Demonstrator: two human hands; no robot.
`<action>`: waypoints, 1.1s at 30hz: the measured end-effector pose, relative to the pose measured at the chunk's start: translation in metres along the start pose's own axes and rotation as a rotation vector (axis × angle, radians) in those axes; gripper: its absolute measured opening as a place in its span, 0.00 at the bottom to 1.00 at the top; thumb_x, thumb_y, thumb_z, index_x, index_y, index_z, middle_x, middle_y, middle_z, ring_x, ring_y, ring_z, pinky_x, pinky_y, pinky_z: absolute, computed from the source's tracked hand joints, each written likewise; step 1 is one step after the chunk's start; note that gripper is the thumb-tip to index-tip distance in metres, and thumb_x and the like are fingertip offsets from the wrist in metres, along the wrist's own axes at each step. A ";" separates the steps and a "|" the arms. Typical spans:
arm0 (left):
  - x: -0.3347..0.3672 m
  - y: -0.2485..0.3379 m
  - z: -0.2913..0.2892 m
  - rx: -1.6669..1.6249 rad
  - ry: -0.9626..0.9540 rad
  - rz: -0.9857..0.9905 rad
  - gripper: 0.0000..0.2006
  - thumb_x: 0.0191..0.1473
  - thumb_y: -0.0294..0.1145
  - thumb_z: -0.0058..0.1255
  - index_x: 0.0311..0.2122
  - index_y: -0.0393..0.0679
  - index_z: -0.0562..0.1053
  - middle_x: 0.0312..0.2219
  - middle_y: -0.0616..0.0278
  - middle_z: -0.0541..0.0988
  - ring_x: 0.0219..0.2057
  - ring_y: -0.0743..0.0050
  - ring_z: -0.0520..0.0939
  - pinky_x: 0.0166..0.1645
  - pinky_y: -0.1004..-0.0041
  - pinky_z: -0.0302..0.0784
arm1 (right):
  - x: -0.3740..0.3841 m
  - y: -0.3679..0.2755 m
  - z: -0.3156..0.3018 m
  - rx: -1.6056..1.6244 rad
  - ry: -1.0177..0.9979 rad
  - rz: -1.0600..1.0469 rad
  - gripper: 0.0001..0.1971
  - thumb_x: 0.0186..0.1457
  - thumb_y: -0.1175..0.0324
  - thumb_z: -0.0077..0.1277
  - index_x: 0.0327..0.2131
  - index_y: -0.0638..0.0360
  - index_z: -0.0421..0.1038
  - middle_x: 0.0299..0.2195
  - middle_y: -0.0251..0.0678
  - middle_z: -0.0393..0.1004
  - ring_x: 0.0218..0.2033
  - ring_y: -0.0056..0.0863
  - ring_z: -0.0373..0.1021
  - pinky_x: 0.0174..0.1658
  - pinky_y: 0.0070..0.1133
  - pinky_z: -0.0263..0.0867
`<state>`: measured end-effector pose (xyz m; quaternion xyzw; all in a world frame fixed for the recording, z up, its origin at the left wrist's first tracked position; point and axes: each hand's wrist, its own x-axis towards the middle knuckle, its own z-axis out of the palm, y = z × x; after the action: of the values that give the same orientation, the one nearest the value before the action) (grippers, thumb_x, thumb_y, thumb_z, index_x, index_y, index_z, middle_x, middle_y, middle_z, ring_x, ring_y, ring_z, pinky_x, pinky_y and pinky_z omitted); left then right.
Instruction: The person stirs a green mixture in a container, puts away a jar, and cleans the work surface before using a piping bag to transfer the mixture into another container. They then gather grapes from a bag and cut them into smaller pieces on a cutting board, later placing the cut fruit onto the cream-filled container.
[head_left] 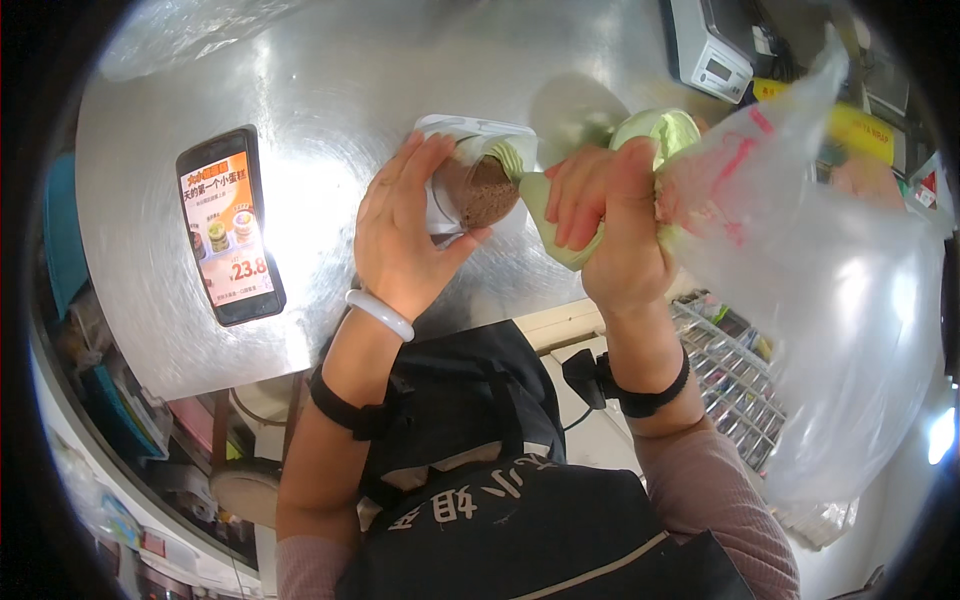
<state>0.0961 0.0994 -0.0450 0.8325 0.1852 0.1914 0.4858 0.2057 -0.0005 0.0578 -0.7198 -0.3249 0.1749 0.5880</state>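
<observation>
My left hand [405,215] is curled round a clear cup [446,205] with brown, crumbly cake [488,197] inside. Ridged pale green cream [508,157] lies along the cake's far right edge. My right hand [615,215] squeezes a clear piping bag [563,250] filled with the same green cream. The bag's tip meets the cup's right side, and its loose upper part spreads to the right past my wrist. Just beyond my right hand sits a rounded mass of green cream [668,128]; what holds it is partly hidden.
A phone [230,225] with a lit screen lies on the shiny metal table [330,90] at the left. A white scale [712,68] and a yellow box [860,130] stand at the far right. Below the table's right edge is a wire rack [735,385] of packets.
</observation>
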 end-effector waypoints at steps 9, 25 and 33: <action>0.002 -0.002 0.000 -0.047 -0.009 0.006 0.38 0.27 0.28 0.67 0.50 0.46 0.64 0.47 0.61 0.72 0.54 0.56 0.68 0.54 0.62 0.64 | 0.001 -0.018 0.008 -0.126 0.034 0.239 0.30 0.65 0.58 0.26 0.08 0.54 0.56 0.07 0.32 0.58 0.11 0.23 0.57 0.26 0.21 0.60; 0.003 -0.001 0.001 -0.087 0.026 -0.003 0.36 0.28 0.28 0.65 0.50 0.45 0.66 0.47 0.59 0.72 0.53 0.57 0.69 0.54 0.63 0.66 | 0.007 0.002 0.022 0.154 0.292 0.195 0.31 0.65 0.53 0.20 0.10 0.53 0.54 0.09 0.33 0.57 0.13 0.27 0.55 0.30 0.25 0.60; 0.004 0.002 0.002 -0.025 0.033 0.010 0.36 0.29 0.28 0.65 0.50 0.45 0.65 0.47 0.60 0.72 0.53 0.57 0.69 0.54 0.63 0.66 | -0.013 0.001 0.011 0.093 0.184 0.226 0.29 0.65 0.54 0.22 0.11 0.53 0.55 0.09 0.31 0.56 0.13 0.25 0.55 0.29 0.23 0.58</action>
<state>0.1007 0.0987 -0.0436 0.8239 0.1866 0.2096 0.4923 0.1893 -0.0009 0.0523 -0.7368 -0.1781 0.1881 0.6246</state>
